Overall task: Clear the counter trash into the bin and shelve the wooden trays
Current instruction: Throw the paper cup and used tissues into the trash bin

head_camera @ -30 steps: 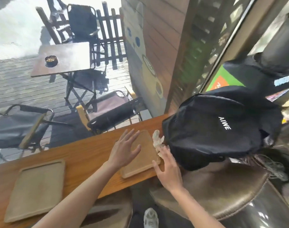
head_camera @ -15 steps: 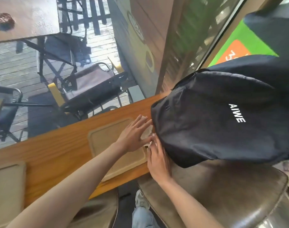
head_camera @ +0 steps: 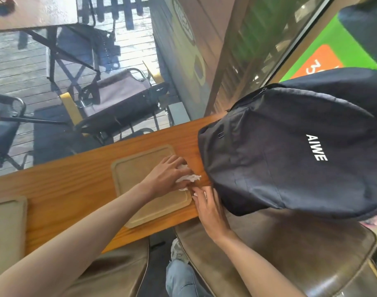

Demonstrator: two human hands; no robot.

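Early stage: left hand [head_camera: 168,175] clamped on crumpled white paper napkin [head_camera: 188,178]; right hand [head_camera: 207,207] unclear; both flat rectangular wooden trays [head_camera: 149,185] unshelved on table [head_camera: 76,185].

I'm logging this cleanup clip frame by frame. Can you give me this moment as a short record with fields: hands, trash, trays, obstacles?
left hand: lying over the crumpled white napkin, fingers curled on it
right hand: at the counter edge beside the tray's right corner, touching the backpack; whether it holds anything cannot be told
trash: one napkin, at the right edge of the near tray
trays: wooden tray under the left hand; second tray at far left, bare
obstacle: black backpack lying partly on the counter, right of the napkin
bin: not in view
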